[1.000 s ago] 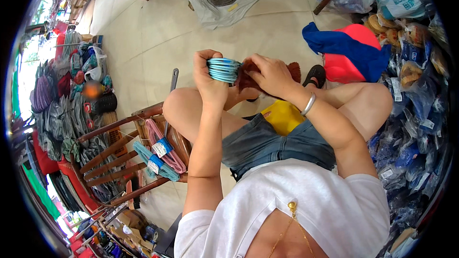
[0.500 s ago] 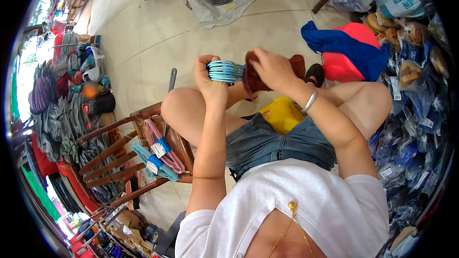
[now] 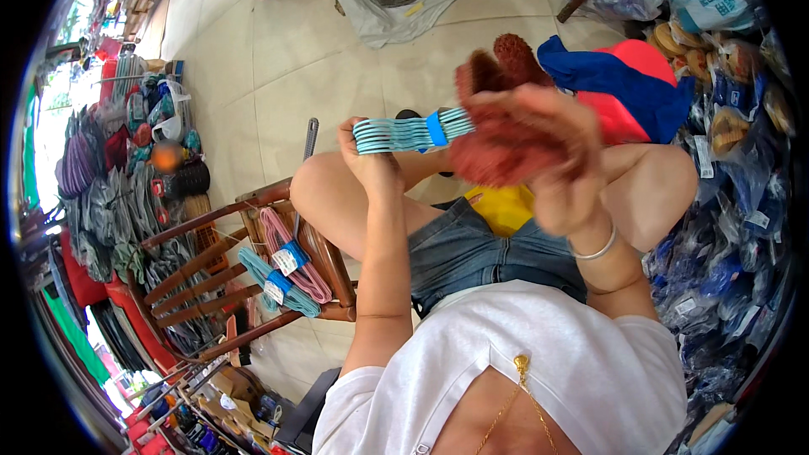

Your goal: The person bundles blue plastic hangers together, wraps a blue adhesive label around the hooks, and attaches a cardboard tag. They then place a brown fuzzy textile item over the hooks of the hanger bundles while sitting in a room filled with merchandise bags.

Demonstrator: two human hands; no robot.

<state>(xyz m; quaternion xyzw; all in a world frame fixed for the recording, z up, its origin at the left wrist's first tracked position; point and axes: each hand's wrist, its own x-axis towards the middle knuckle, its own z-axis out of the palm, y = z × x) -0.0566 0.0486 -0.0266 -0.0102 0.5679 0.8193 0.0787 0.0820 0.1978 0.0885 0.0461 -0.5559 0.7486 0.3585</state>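
Observation:
My left hand (image 3: 368,152) is closed round one end of a bundle of light-blue clothes hangers (image 3: 396,136), held level above my lap. A bright blue band (image 3: 436,129) wraps the stack towards its other end. That far end disappears behind a fuzzy reddish-brown cloth (image 3: 506,147). My right hand (image 3: 569,173), smeared by motion, grips the cloth from its right side, with a bangle on the wrist. Part of the cloth flares up and away from me. Below the hands, a yellow thing (image 3: 503,209) lies between my legs.
On the wooden chair (image 3: 337,313) at left lie a pink hanger bundle (image 3: 295,257) and a light-blue one (image 3: 278,282). A red stool (image 3: 619,109) with blue cloth (image 3: 590,76) stands far right. Bagged goods (image 3: 716,244) pile along the right; a grey sheet (image 3: 379,25) lies ahead.
My right hand and the cloth have swung right and towards me, and the cloth has flared open. The blue band, hidden before, now shows. My left hand keeps hold of the hangers.

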